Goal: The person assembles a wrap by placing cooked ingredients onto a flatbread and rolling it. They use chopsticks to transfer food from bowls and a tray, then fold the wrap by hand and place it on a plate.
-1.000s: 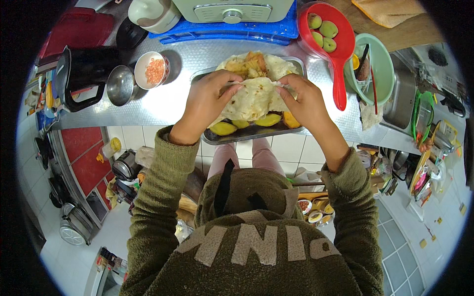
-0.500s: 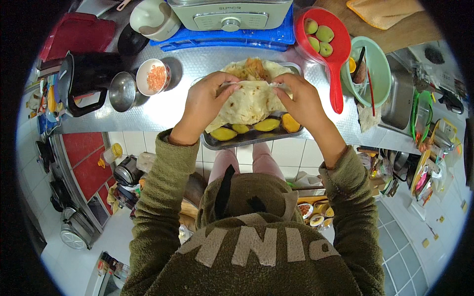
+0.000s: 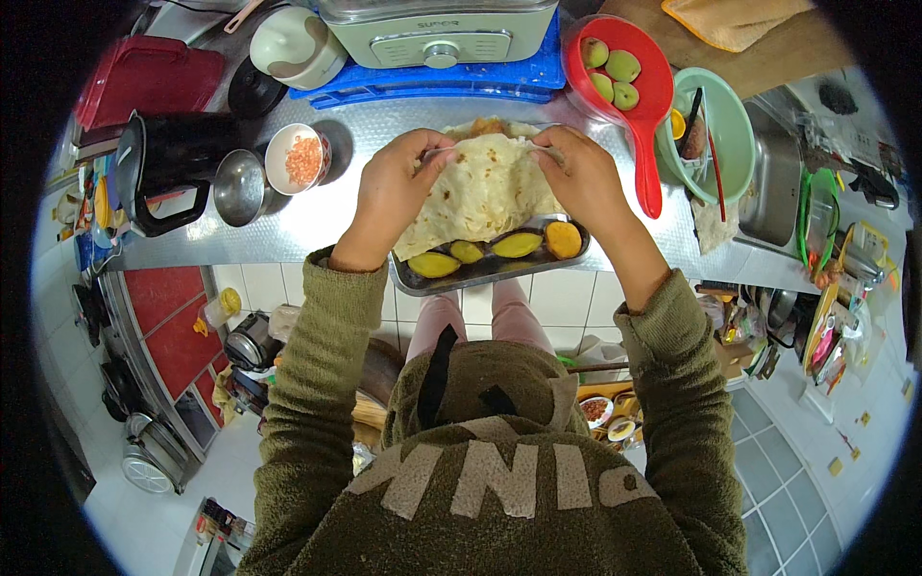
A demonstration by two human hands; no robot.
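Both hands, left hand [image 3: 392,197] and right hand [image 3: 583,178], pinched the flatbread [image 3: 485,187] with closed fingers, above the tray [image 3: 480,274].

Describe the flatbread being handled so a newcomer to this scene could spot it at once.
On the metal counter, in front of the pale green appliance, a steel tray holds yellow-orange slices. Above it, the left hand and right hand pinch the top edge of the flatbread: round, thin, pale with brown spots, hanging unlike everything around it.
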